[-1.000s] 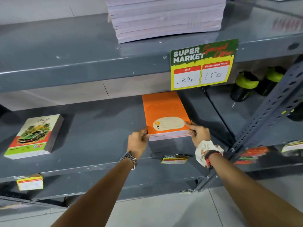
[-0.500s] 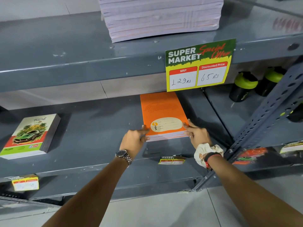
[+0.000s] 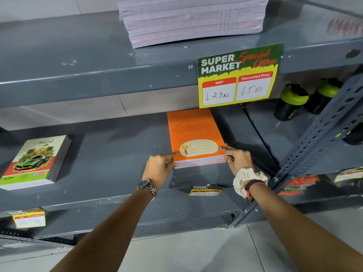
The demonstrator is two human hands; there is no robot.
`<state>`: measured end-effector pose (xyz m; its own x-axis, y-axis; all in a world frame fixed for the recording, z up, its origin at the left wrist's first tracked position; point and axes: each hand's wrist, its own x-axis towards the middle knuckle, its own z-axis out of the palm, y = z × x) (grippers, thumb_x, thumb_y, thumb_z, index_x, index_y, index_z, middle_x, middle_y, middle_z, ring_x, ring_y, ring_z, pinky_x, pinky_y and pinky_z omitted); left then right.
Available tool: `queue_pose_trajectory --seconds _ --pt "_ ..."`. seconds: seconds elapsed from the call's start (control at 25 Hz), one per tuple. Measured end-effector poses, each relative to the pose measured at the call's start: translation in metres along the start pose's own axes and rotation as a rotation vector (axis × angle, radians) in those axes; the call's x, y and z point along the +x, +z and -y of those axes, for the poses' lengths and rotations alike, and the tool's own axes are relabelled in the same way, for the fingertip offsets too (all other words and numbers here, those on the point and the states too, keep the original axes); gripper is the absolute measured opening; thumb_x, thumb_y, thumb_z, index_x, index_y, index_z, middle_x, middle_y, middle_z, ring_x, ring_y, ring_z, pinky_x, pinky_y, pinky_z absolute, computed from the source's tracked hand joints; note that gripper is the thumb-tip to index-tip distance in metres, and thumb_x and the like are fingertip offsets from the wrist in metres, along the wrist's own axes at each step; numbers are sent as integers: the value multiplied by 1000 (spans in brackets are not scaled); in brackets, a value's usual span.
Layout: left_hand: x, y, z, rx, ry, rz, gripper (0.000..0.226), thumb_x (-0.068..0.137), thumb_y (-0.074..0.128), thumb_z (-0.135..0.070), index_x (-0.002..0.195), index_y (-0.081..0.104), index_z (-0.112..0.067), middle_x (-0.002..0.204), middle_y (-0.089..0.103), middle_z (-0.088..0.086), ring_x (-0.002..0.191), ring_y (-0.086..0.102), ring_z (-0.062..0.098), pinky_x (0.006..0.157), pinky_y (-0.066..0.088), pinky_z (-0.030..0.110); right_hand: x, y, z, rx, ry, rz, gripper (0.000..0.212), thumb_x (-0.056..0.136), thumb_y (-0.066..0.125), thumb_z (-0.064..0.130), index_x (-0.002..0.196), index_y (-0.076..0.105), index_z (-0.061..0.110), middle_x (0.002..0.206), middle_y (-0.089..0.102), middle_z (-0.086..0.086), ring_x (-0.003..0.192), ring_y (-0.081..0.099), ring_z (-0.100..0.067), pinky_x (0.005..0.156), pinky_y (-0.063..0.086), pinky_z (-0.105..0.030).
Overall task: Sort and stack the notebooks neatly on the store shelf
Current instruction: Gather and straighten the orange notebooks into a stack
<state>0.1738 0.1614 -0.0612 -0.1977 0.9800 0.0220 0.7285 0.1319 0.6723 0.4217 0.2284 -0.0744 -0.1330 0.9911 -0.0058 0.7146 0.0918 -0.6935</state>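
Where the middle shelf (image 3: 110,154) of the grey metal rack carries the goods, a short stack of orange notebooks (image 3: 194,134) lies flat, just below the price sign (image 3: 238,75) fixed to the edge of the upper shelf (image 3: 78,55). The top cover shows a cream label with the word "YOU" near its front edge. The stack's near edge faces the person, and the pale page edges of the lower notebooks show beneath the cover.

The left hand (image 3: 160,166) is at the stack's near left corner, index finger extended along the cover edge and thumb against the page edges. The right hand (image 3: 236,159) is at the near right corner, index finger laid on the cover and the other fingers curled against the side of the stack. Neither grip closes around the stack; both hands press against its sides with fingers partly extended. A wristwatch (image 3: 147,186) sits on the left wrist and a pale scrunchie (image 3: 243,183) on the right.

A separate stack of notebooks with a green car cover (image 3: 33,163) lies at the left end of the same shelf, well apart from the orange stack. A tall pile of pale notebooks (image 3: 192,20) rests on the upper shelf. Black bottles with green lids (image 3: 292,103) stand in the neighbouring bay to the right.
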Motion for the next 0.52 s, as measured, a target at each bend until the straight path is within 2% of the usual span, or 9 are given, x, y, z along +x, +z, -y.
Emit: queue_pose_trajectory --seconds 0.12,0.28,0.52 --pt "1 1 0 -43 -20 1 39 73 73 -13 111 65 -13 102 73 12 96 69 18 94 52 32 1 0 3 16 45 -3 39 84 58 -6 119 62 10 130 60 -11 119 57 -27 107 39 -31" --pt "-1 3 -2 -114 -68 -23 36 75 71 -11 111 65 -14 106 72 12 97 68 15 92 47 21 0 1 4 23 57 -13 36 85 59 -3 118 63 11 128 62 -12 116 59 -28 104 43 -32" --pt "-7 7 -6 -159 -81 -64 37 76 71 -11 112 64 -12 104 72 13 92 70 16 92 52 28 -2 1 5 22 72 -20 36 85 58 -3 118 63 11 127 63 -11 113 61 -28 100 44 -28"
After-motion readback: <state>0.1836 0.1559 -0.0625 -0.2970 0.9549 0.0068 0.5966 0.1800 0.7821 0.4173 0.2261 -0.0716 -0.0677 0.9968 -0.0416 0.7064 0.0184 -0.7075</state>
